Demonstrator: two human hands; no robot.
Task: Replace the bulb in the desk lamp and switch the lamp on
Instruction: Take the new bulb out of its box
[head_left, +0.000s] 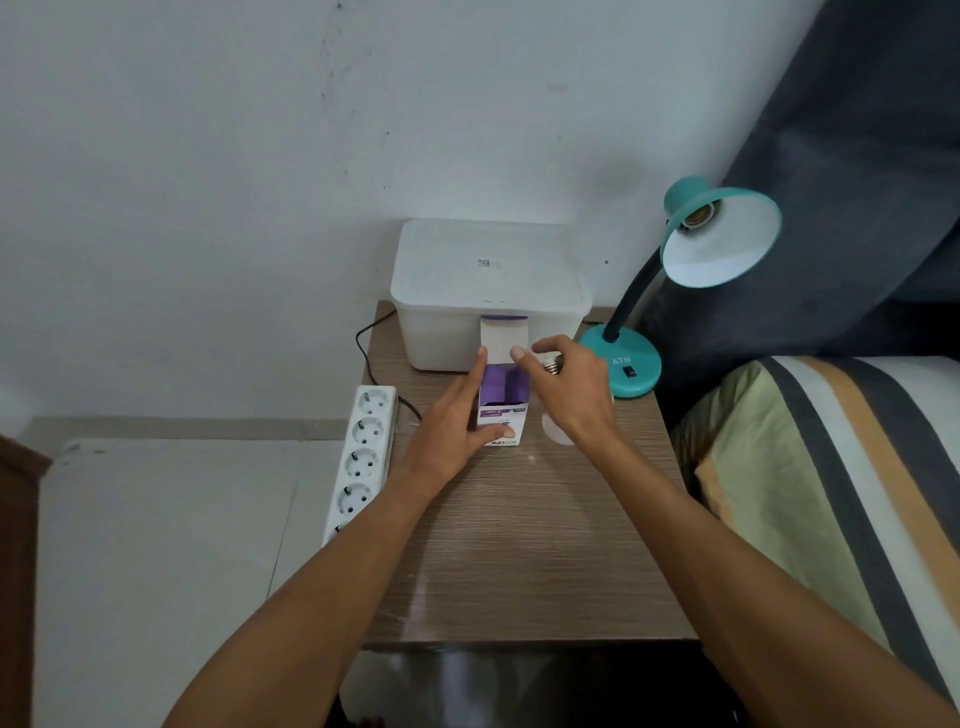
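Note:
A teal desk lamp (722, 234) stands at the table's back right, its shade tilted toward me and its socket (698, 214) bare, with no bulb in it. A small white and purple bulb box (501, 402) stands open on the wooden table (519, 545), its flap raised. My left hand (457, 421) holds the box at its left side, thumb across the front. My right hand (566, 389) grips a bulb (551, 364) whose metal screw base shows beside the fingers, and its forefinger touches the flap. The bulb's glass part is hidden under that hand.
A white lidded plastic box (488, 291) sits at the back of the table against the wall. A white power strip (363, 452) lies along the left edge with a black cord. The lamp's base (623, 366) carries a black switch. A striped bed (831, 467) lies right.

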